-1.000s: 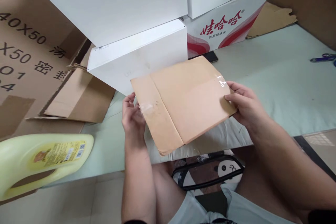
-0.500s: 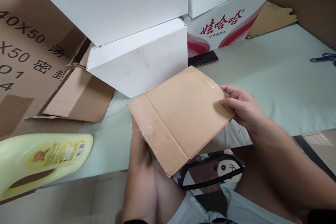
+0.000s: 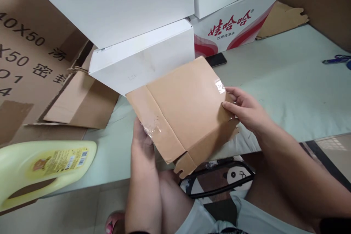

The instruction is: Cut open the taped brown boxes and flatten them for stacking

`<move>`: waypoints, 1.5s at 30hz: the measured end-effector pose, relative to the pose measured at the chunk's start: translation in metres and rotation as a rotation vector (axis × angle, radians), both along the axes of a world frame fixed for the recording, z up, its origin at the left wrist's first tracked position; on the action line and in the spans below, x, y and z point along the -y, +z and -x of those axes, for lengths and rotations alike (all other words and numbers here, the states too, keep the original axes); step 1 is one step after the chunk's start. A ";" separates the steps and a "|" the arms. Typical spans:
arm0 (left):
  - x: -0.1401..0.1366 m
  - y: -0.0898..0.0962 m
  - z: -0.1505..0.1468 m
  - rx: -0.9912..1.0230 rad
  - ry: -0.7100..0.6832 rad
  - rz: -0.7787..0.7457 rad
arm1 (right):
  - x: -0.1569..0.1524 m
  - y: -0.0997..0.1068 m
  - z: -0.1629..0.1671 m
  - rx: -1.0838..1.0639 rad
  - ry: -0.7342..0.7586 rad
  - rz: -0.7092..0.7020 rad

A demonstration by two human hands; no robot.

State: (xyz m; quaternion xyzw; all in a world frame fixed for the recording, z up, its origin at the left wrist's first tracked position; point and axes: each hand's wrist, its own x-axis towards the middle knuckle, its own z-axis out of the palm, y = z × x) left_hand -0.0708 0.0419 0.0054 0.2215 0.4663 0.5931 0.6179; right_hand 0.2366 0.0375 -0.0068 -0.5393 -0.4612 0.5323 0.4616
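Note:
A creased piece of brown cardboard (image 3: 183, 106), like a flattened box, is held up in front of me, tilted above the green-covered table. My right hand (image 3: 244, 108) pinches its right edge, thumb on top and fingers behind. My left hand (image 3: 142, 133) supports the left edge from below; most of its fingers are hidden behind the board. Clear tape shines on the left flap, and a small white label (image 3: 220, 86) sits near the right corner. A notched flap (image 3: 186, 164) hangs down along the near edge.
White boxes (image 3: 142, 55) stand stacked behind the cardboard, beside a red-and-white carton (image 3: 233, 25). A black phone (image 3: 216, 59) lies at their foot. A yellow bottle (image 3: 49, 168) lies at left, near large brown cartons (image 3: 30, 58). Blue scissors (image 3: 337, 59) are at far right.
The cardboard has shifted up and left and tilted, and its near flap has swung down into view. The label now faces me. My left hand shows more beside the edge.

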 end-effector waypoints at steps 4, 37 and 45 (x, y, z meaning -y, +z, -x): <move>0.000 0.013 -0.012 0.016 -0.051 -0.134 | -0.003 -0.014 0.003 0.255 -0.013 -0.031; -0.016 0.012 -0.027 -0.029 -0.032 0.084 | 0.048 0.019 -0.069 0.123 -0.934 -0.041; -0.010 0.006 -0.034 -0.225 -0.180 0.016 | 0.016 0.047 -0.149 0.182 -1.142 -0.069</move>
